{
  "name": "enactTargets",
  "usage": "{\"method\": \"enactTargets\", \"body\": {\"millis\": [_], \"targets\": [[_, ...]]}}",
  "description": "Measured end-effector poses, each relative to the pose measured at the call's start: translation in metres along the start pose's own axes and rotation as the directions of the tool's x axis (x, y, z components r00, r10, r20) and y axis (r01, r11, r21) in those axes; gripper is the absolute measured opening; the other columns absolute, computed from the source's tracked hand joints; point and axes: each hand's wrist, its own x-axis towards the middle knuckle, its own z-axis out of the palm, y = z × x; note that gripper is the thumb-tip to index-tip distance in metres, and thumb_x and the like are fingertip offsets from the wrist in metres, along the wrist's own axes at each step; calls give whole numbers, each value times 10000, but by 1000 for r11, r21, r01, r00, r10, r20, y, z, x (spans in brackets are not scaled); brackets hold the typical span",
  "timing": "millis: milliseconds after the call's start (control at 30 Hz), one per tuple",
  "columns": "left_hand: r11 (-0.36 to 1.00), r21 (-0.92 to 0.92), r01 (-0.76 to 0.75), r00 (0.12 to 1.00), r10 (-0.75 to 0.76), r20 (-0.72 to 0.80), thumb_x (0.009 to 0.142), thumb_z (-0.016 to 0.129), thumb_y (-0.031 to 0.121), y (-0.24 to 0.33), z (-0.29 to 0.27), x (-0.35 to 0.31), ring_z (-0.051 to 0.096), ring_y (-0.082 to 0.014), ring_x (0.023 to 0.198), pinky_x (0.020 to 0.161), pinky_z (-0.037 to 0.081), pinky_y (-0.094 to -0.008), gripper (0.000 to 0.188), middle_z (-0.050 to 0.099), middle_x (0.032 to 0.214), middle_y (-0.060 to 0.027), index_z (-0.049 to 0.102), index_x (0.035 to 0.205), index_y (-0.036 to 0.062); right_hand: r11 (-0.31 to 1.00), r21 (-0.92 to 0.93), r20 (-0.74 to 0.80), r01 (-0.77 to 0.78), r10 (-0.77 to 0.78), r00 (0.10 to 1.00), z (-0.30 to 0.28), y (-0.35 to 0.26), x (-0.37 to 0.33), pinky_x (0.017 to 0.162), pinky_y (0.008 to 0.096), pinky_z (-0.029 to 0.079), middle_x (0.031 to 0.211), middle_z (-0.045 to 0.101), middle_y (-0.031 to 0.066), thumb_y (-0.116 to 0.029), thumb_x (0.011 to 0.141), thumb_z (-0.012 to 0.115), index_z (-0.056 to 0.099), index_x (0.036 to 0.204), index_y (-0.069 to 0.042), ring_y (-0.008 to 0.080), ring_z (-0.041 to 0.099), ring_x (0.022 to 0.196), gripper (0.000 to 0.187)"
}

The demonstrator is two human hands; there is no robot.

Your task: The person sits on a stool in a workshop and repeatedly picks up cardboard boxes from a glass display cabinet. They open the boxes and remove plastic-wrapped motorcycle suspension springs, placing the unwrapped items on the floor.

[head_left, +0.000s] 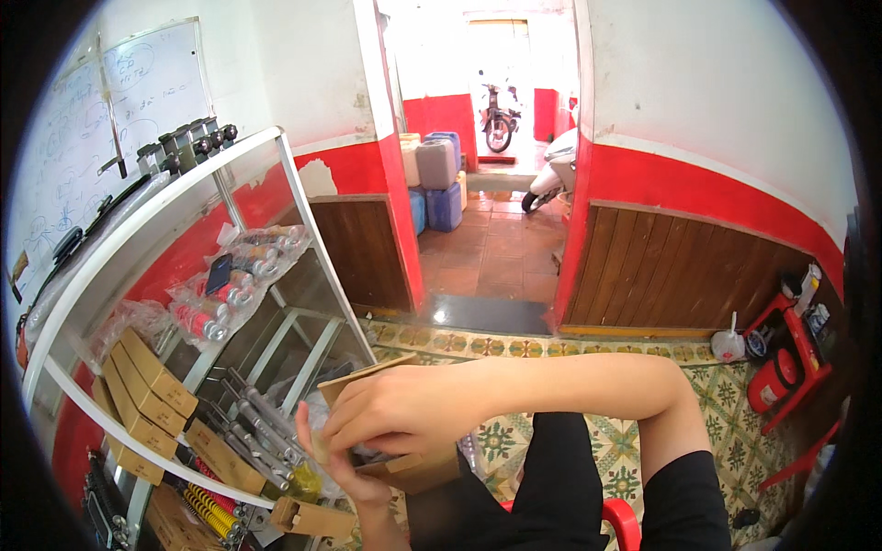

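Observation:
An opened cardboard box (pixel 418 473) rests at my lap, its flap (pixel 358 376) standing up behind my right hand. My left hand (pixel 354 479) comes up from the lower edge and grips the box's left side, with a finger sticking upward. Reaching across from the right, my right hand (pixel 390 413) lies over the box opening. Its fingers are curled down beside my left fingers, and what they hold is hidden. A little greyish, shiny material shows under the right hand inside the box, too covered to name.
A metal-framed shelf (pixel 322 248) at the left holds wrapped shock absorbers (pixel 197 321), cardboard boxes (pixel 147 390) and metal tubes (pixel 262 422). Plastic jerrycans (pixel 436 165) and a scooter (pixel 556 170) stand beyond the doorway. A red stool (pixel 781 340) is at the right.

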Motion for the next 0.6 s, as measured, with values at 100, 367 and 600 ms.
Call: {"method": "enactTargets", "body": {"millis": [100, 367, 600], "targets": [[968, -245, 59, 996, -73, -50, 871, 353, 465, 3, 2, 0, 410, -254, 1278, 1056, 317, -416, 748, 239, 1502, -77, 235, 1448, 3, 991, -127, 46, -42, 48, 998, 0, 5, -11, 950, 418, 445, 1236, 587, 151, -91, 803, 637, 582, 1198, -2, 340, 529, 1152, 409], [903, -419, 98, 991, -127, -42, 853, 381, 468, 13, 8, 0, 511, -320, 1163, 1022, 383, -460, 824, 444, 1321, -202, 50, 1529, 133, 796, -602, 73, -61, 131, 989, 32, -18, -9, 903, 397, 441, 1419, 436, 131, -409, 766, 697, 395, 1388, -82, 274, 482, 1236, 764], [944, -311, 107, 988, -137, -74, 872, 349, 456, 26, 12, -9, 531, -324, 1105, 976, 415, -458, 843, 465, 1276, -201, -83, 1530, 156, 871, -488, 38, -54, 83, 996, 32, -12, 3, 861, 427, 432, 1361, 487, 137, -352, 792, 678, 435, 1338, -42, 260, 506, 1191, 674]]}}
